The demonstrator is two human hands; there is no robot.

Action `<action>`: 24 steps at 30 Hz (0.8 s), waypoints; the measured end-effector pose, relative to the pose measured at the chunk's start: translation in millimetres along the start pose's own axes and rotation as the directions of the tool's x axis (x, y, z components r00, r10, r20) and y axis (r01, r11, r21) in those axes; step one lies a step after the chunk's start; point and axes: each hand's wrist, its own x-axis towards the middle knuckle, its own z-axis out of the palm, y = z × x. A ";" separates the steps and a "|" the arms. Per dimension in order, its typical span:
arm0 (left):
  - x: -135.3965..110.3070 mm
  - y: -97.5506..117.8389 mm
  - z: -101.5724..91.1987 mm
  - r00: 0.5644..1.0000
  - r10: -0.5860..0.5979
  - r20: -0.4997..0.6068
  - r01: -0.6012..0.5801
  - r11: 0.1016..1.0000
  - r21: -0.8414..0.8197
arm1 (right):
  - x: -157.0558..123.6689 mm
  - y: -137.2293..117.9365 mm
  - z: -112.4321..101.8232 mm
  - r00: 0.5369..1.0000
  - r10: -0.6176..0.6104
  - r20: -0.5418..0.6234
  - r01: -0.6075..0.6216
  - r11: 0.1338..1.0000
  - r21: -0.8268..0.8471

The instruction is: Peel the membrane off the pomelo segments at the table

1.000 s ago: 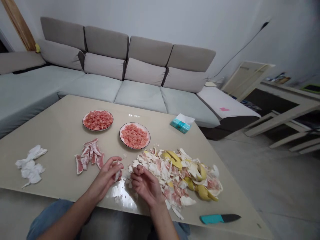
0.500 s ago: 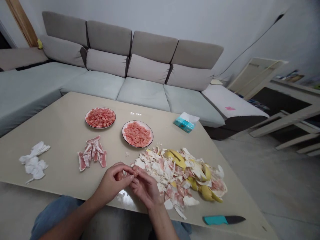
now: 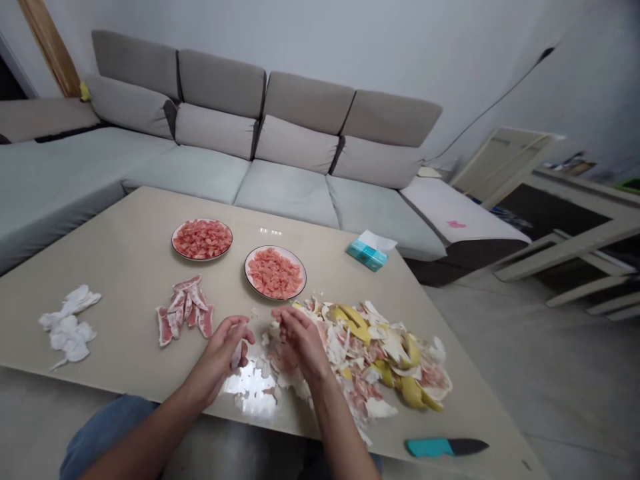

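Left hand curled, pinching a pale fruit scrap at its fingertips; right hand now parted from it, fingers loose over the near edge of the peel heap, grip there unclear. Half a second ago pressed together at one piece; since pulled apart, so likely membrane split off flesh. Beyond: segments, two plates of pulp, tissues, tissue pack, knife, all on the table.
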 end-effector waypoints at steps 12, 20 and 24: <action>5.4 -2.3 1.6 0.993 0.109 -0.039 -0.104 0.986 0.129 | 40.2 -11.4 -11.3 0.968 -0.222 -0.120 0.149 0.887 -0.438; -6.5 -4.4 12.3 0.975 0.211 0.068 -0.221 0.899 0.378 | -46.0 -9.7 5.1 0.996 -0.049 0.074 0.069 0.949 -0.308; -4.7 -7.4 9.3 0.952 0.281 0.118 -0.300 0.793 0.531 | -51.2 -12.8 5.9 0.989 -0.138 0.047 0.146 0.947 -0.288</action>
